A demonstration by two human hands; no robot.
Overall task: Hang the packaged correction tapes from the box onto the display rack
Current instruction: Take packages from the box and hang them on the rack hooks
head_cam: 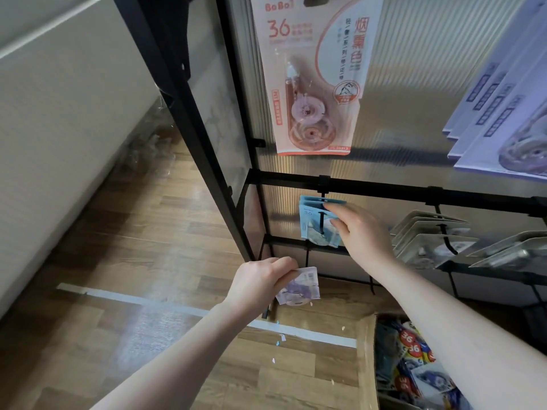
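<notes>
The black display rack [384, 189] stands in front of me with ribbed clear panels. A few blue correction tape packs [315, 223] hang on a low black hook. My right hand [359, 232] rests on those blue packs, fingers pressing their right side. Lower down, my left hand [262, 281] pinches a purple correction tape pack [300, 288] near the rack's bottom corner. A cardboard box [367, 365] at the bottom right holds several more packs [414, 368]. A pink pack [313, 78] hangs higher up.
Purple packs [503, 113] hang at the upper right. Grey packs [435, 241] hang on hooks to the right of the blue ones. A white wall [59, 113] runs along the left. Wood floor [148, 261] with a strip of pale tape and paper scraps lies below.
</notes>
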